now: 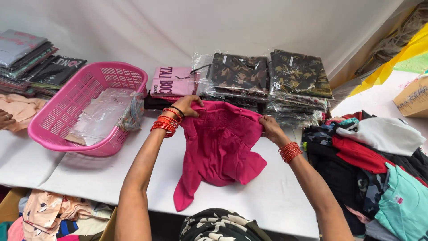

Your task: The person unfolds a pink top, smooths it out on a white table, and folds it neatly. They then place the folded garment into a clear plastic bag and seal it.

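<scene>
At the far left edge of the table lies a stack of folded shirts, and beside it stands a pink basket with some clear plastic bags inside. Near the middle of the table, the left hand pinches the upper left corner of a pink top, with the fingers closed on the cloth; red bangles sit on this wrist. The top lies spread on the white surface, and one sleeve hangs toward the near edge. The right hand pinches the upper right corner of the same top in the same way, also with red bangles on the wrist. Behind the top, along the far edge, there are packed camouflage shirts in plastic and a pink packet. At the right edge a heap of loose clothes lies, in red, white, dark and mint colours.
</scene>
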